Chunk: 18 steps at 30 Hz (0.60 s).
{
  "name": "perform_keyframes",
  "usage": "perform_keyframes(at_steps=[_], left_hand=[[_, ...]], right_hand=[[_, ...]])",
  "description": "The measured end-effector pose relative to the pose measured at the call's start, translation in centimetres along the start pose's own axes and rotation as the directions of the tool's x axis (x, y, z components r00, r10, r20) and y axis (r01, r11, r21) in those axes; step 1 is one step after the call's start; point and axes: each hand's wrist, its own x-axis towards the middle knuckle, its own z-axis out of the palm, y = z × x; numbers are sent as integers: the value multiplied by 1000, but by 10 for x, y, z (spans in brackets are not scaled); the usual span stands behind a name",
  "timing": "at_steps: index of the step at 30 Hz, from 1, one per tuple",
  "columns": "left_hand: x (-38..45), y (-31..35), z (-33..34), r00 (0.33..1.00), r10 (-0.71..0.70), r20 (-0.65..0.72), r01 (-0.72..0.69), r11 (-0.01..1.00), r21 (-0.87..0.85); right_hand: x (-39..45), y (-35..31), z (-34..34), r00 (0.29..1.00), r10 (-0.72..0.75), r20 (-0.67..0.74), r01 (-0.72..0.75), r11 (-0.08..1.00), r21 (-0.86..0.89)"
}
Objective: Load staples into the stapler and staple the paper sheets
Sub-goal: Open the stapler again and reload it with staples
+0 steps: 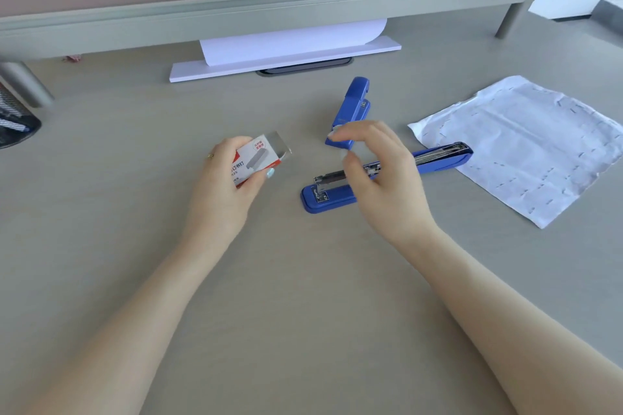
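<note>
- Stapler, blue plastic with a bright metal staple channel (381,175): lies swung fully open on the bench (303,296), base to the near left, lid stretched away to the far right; long axis runs from near-left to far-right, directly under the right hand.
- Right hand (381,172): hovers over the middle of the open stapler, fingers curled, thumb and forefinger pinched narrow; whether a staple strip sits between them cannot be told.
- Left hand (229,185): closed around a small white-and-red cardboard staple box (259,155), held just above the bench, well left of the stapler.
- Judgement: the right hand is the nearer; loading calls for lining the strip along the channel's axis.
- Second blue stapler (352,111): closed, just beyond the right hand.
- Crumpled white paper sheet (526,145): far right, already peppered with staples, touching the open lid's end.
- White paper stack (286,57): far edge, under the grey shelf (236,10).
</note>
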Motion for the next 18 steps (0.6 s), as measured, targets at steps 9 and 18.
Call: perform_keyframes(at_steps=[9,18], left_hand=[[-13,12,15,944,326,56,-321,944,-83],[-13,12,15,908,411,85,-401,909,-112]], right_hand=[[-6,-12,2,995,-62,74,73,986,-150],[3,0,-4,997,-12,77,17,998,-57]])
